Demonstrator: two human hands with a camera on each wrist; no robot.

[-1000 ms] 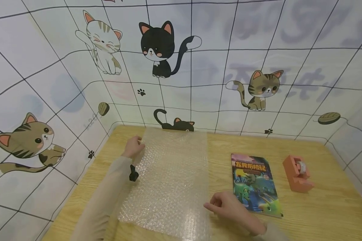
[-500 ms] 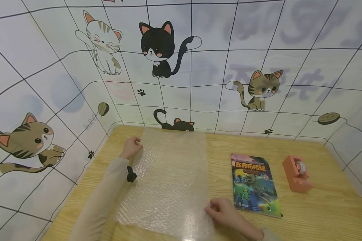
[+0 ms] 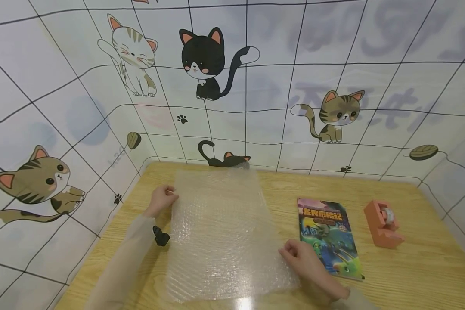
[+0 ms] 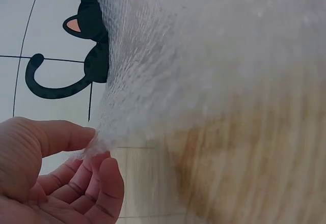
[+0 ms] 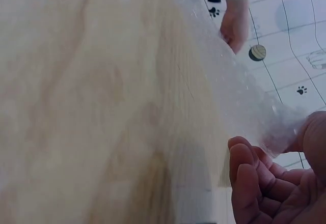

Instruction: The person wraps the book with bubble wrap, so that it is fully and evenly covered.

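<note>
A sheet of clear bubble wrap [image 3: 221, 232] spreads between the two hands over the wooden table. My left hand [image 3: 162, 200] pinches its left edge toward the far end; in the left wrist view, thumb and fingertips close on a corner of the bubble wrap [image 4: 147, 71]. On the opposite side, nearer the front, my right hand [image 3: 304, 262] pinches the right edge. The right wrist view has the bubble wrap [image 5: 239, 91] caught between thumb and fingers, raised off the tabletop. Just right of that hand lies a colourful comic book [image 3: 329, 237].
An orange tape dispenser [image 3: 382, 224] with a roll of tape stands right of the book on the wooden table [image 3: 422, 275]. A cat-printed cloth [image 3: 271, 86] rises behind the table and along its sides. A small black device [image 3: 161, 237] sits at the left wrist.
Both edges of the bubble wrap have been lifted and the sheet has shifted and turned. My left hand moved left and nearer; my right hand moved right, beside the book.
</note>
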